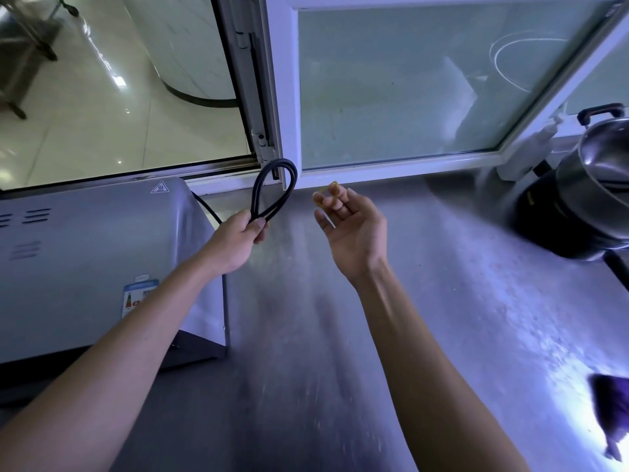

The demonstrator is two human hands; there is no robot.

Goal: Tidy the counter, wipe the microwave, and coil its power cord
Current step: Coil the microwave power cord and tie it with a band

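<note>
Flanking the looped cord (pixel 254 195): microwave (pixel 85 250) left, steel pot (pixel 599 165) right.

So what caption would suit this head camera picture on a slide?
Left hand grips the looped black cord beside the microwave; right hand holds a yellow rubber band.

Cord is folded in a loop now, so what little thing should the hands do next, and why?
Probably move the right hand to the cord and slip the band over its loop. The left hand grips the folded cord, and the yellow band sits stretched on the right hand's fingertips, apart from the cord, so nothing binds it yet.
</note>
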